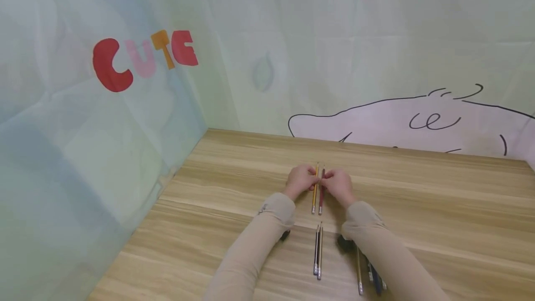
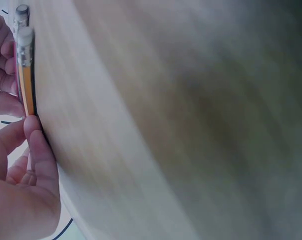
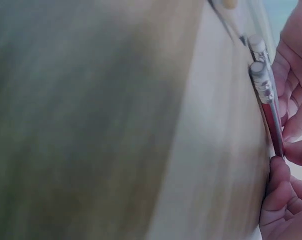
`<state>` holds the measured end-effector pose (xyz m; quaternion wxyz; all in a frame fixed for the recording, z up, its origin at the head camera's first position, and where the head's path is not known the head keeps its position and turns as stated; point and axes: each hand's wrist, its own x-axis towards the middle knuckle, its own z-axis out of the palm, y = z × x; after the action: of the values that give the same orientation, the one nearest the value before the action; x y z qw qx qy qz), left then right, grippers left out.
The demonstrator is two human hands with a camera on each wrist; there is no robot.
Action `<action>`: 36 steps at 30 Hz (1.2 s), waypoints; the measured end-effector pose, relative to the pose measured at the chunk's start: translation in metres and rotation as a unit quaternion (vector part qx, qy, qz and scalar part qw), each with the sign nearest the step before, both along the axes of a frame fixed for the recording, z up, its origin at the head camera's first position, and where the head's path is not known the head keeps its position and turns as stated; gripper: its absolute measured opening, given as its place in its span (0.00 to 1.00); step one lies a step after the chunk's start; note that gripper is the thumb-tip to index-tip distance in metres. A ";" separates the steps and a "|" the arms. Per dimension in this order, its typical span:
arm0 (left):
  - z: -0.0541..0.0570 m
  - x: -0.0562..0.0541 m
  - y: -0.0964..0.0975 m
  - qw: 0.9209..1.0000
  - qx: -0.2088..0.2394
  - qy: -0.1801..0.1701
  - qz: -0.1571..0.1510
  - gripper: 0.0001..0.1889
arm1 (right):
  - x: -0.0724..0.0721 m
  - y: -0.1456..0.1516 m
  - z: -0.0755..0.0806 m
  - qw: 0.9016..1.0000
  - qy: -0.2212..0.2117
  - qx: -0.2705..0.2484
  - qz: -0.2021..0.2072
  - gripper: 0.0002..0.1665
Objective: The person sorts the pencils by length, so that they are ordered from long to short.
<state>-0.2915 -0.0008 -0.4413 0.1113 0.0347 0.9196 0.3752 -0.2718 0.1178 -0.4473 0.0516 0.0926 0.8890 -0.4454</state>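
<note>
Pointing away from the person, a slim yellow pencil with a metal band and pale eraser (image 1: pixel 315 199) was pinched between the thumb and fingers of the left hand (image 1: pixel 300 180). Beside it, a dark red pencil with the same kind of end (image 1: pixel 321 199) was pinched by the thumb and fingers of the right hand (image 1: pixel 339 184). Both pencils were held nearly parallel, with a narrow gap seen between them from the head view, and their erasers were turned toward the person. They were placed above the middle part of the wood-grained table (image 1: pixel 439 208); whether its surface was touched along their whole length could not be told.

Nearer to the person, a small bunch of dark and light brown pencils (image 1: pixel 320 254) was laid in about the same direction. To the right, a golden-brown pencil (image 1: pixel 359 271) and some dark pencils (image 1: pixel 376 280) were partly covered by the right beige sleeve (image 1: pixel 393 254). By the same sleeve, a black object (image 1: pixel 345 244) was partly hidden, so its kind could not be told.

Behind the table, a pale green cloth (image 1: pixel 259 22) was hung, on which a black-outlined pale figure (image 1: pixel 368 124) was printed.
</note>
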 end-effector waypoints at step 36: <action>0.003 0.004 0.000 1.000 0.012 -0.005 0.008 0.12 | 0.002 0.002 0.000 0.998 0.025 0.049 0.016 0.12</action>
<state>-0.2878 -0.0009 -0.4386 0.1126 0.0268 0.9148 0.3870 -0.2703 0.1193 -0.4476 0.0318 0.0692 0.9120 -0.4031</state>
